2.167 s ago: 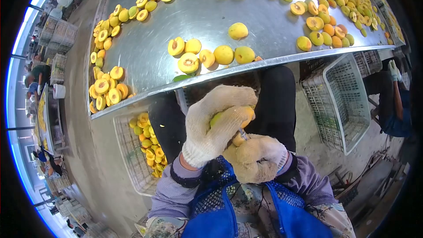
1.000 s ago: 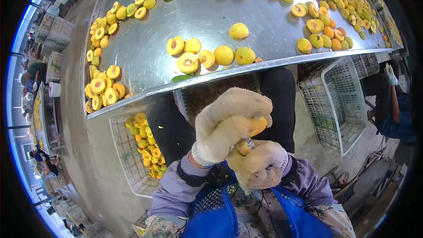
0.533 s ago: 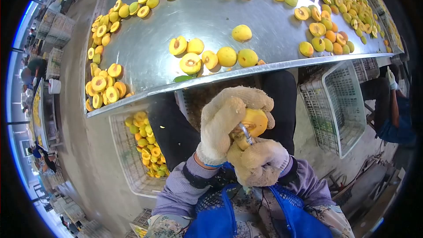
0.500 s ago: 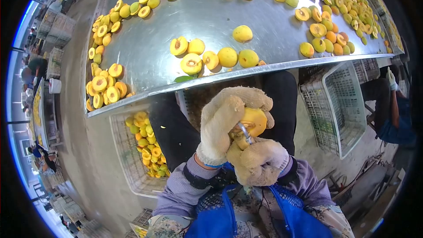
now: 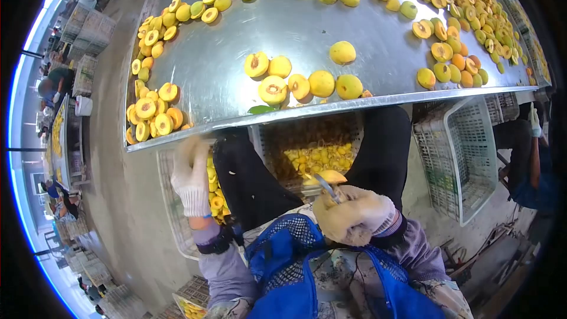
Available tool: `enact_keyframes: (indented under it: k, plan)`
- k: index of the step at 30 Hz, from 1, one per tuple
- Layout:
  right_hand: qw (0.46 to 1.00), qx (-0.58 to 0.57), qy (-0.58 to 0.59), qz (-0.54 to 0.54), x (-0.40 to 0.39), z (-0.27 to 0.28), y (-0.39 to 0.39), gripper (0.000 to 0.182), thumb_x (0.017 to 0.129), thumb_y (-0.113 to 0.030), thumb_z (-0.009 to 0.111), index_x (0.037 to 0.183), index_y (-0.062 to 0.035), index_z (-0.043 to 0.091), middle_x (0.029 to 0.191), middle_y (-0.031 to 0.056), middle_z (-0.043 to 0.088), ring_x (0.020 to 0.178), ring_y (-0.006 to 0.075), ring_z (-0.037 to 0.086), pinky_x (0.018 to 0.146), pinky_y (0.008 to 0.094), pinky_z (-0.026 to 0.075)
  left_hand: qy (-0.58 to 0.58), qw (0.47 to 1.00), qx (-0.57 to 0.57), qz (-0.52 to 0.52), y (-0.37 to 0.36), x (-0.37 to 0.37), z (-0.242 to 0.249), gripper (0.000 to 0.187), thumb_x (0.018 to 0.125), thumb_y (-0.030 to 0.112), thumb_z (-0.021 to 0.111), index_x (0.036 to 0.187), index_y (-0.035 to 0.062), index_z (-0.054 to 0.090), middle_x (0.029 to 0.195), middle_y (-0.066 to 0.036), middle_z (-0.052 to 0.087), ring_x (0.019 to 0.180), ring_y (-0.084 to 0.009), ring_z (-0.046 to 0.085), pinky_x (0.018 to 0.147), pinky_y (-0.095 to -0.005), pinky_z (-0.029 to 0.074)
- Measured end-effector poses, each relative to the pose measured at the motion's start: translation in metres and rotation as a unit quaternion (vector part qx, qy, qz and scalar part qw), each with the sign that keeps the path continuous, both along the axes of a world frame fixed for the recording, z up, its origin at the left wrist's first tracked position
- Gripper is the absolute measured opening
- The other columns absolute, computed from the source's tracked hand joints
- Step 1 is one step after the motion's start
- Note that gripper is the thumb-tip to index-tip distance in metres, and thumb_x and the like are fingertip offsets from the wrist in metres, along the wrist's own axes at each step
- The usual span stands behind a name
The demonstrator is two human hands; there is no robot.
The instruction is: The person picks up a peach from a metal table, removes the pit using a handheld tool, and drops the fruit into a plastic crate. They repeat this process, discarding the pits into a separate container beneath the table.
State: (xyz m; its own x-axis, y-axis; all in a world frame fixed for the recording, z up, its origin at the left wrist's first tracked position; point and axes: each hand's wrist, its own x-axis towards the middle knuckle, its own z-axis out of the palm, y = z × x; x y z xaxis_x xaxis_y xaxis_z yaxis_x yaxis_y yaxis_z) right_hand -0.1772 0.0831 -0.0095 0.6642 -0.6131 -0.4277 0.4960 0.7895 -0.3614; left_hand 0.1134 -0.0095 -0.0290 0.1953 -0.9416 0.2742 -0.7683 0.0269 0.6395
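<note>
My right hand (image 5: pixel 353 214), in a soiled cream glove, is closed round a metal pitting tool (image 5: pixel 326 188) in front of my body. A yellow fruit piece (image 5: pixel 328 177) shows at the tool's tip. My left hand (image 5: pixel 191 168), also gloved and blurred by motion, is over the side crate (image 5: pixel 172 218) of yellow fruit, just below the table's front edge; its fingers are smeared. Halved and whole peaches (image 5: pixel 273 90) lie on the metal table (image 5: pixel 212 77) ahead, beside a green leaf (image 5: pixel 261 109).
Between my knees stands a crate with fruit pieces (image 5: pixel 319 158). An empty white crate (image 5: pixel 460 159) is on the right, near a co-worker's gloved hand (image 5: pixel 534 120). More fruit is piled at the table's left and right (image 5: pixel 472 18). Other people are at the far left.
My left hand has left the fruit at my right hand and moved left to the side crate. My right hand still grips the tool, slightly lower. The view has shifted, exposing the crate between my knees.
</note>
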Motion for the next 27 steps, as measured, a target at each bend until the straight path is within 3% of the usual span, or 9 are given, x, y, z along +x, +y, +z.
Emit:
enact_keyframes:
  k: [3, 6, 12, 15, 16, 17, 21, 25, 27]
  plan:
    - [0.988, -0.018, 0.026, 0.149, 0.001, 0.014, -0.021, 0.024, 0.09, -0.031, 0.062, 0.083, -0.0091, 0.057, 0.057, -0.002, 0.05, 0.041, 0.0064, 0.044, 0.038, 0.0228, 0.034, -0.173, 0.969, -0.069, -0.16, -0.023, 0.004, -0.014, 0.024, 0.082, 0.013, 0.071, 0.1, -0.0007, 0.066, 0.103, -0.016, 0.064, 0.096, -0.028, 0.062, 0.085, -0.0343, 0.049]
    - [0.982, -0.058, 0.079, 0.16, 0.01, 0.022, -0.025, 0.023, 0.089, -0.029, 0.061, 0.08, -0.0088, 0.054, 0.055, -0.0009, 0.05, 0.041, 0.0069, 0.043, 0.038, 0.0242, 0.034, -0.081, 0.984, 0.009, -0.156, -0.06, -0.047, -0.036, 0.045, 0.083, 0.032, 0.069, 0.114, 0.0012, 0.06, 0.119, -0.019, 0.059, 0.108, -0.0361, 0.058, 0.094, -0.0396, 0.045]
    - [0.971, -0.089, 0.191, 0.11, 0.01, 0.026, -0.026, 0.027, 0.09, -0.03, 0.059, 0.075, -0.0087, 0.052, 0.052, -0.0002, 0.05, 0.042, 0.008, 0.046, 0.039, 0.024, 0.034, -0.164, 0.917, 0.313, -0.183, -0.13, -0.118, -0.06, 0.069, 0.075, 0.051, 0.067, 0.122, 0.0015, 0.055, 0.125, -0.023, 0.055, 0.109, -0.0366, 0.059, 0.092, -0.0427, 0.046]
    - [0.967, -0.104, 0.211, 0.093, 0.009, 0.021, -0.026, 0.028, 0.09, -0.029, 0.059, 0.074, -0.0079, 0.052, 0.052, 0.0, 0.051, 0.041, 0.0087, 0.045, 0.039, 0.0249, 0.034, -0.03, 0.93, 0.309, -0.195, -0.12, -0.117, -0.05, 0.062, 0.076, 0.037, 0.069, 0.123, 0.0009, 0.052, 0.123, -0.022, 0.057, 0.106, -0.034, 0.061, 0.087, -0.0391, 0.05]
    - [0.958, -0.132, 0.245, 0.069, 0.009, 0.018, -0.026, 0.028, 0.09, -0.03, 0.059, 0.074, -0.0081, 0.052, 0.052, 0.0005, 0.051, 0.043, 0.0089, 0.047, 0.04, 0.0256, 0.035, 0.201, 0.918, 0.273, -0.204, -0.114, -0.115, -0.048, 0.059, 0.076, 0.028, 0.069, 0.124, 0.0004, 0.051, 0.12, -0.02, 0.059, 0.103, -0.0309, 0.062, 0.086, -0.0371, 0.051]
    - [0.947, -0.158, 0.277, 0.045, 0.01, 0.015, -0.026, 0.028, 0.089, -0.031, 0.059, 0.075, -0.0082, 0.053, 0.053, 0.0009, 0.052, 0.044, 0.0091, 0.048, 0.042, 0.0263, 0.037, 0.419, 0.856, 0.225, -0.201, -0.104, -0.115, -0.037, 0.056, 0.077, 0.02, 0.069, 0.125, -0.0001, 0.049, 0.118, -0.018, 0.06, 0.101, -0.0279, 0.063, 0.084, -0.035, 0.052]
    - [0.903, -0.158, 0.386, 0.106, 0.01, 0.02, -0.037, 0.028, 0.088, -0.033, 0.059, 0.079, -0.0077, 0.053, 0.058, 0.005, 0.056, 0.052, 0.0155, 0.054, 0.05, 0.0317, 0.042, 0.586, 0.698, 0.195, -0.362, -0.051, -0.101, 0.016, 0.05, 0.081, 0.007, 0.065, 0.127, 0.0008, 0.046, 0.113, -0.018, 0.062, 0.098, -0.0285, 0.064, 0.082, -0.0359, 0.053]
    - [0.842, -0.263, 0.463, 0.089, 0.014, 0.012, -0.027, 0.028, 0.088, -0.034, 0.058, 0.087, -0.0069, 0.055, 0.068, 0.011, 0.059, 0.064, 0.0267, 0.059, 0.062, 0.0375, 0.046, 0.057, 0.961, 0.142, -0.232, -0.018, -0.123, 0.038, 0.043, 0.081, 0.015, 0.072, 0.117, 0.0039, 0.054, 0.107, -0.013, 0.066, 0.098, -0.0163, 0.065, 0.083, -0.0298, 0.052]
    - [0.832, -0.284, 0.471, 0.069, 0.013, 0.014, -0.024, 0.028, 0.088, -0.034, 0.058, 0.089, -0.0065, 0.055, 0.07, 0.0125, 0.059, 0.067, 0.0294, 0.059, 0.064, 0.0386, 0.047, 0.306, 0.917, 0.197, -0.164, -0.022, -0.119, 0.02, 0.041, 0.08, 0.009, 0.069, 0.117, 0.0023, 0.053, 0.116, -0.015, 0.061, 0.103, -0.0204, 0.061, 0.086, -0.0286, 0.05]
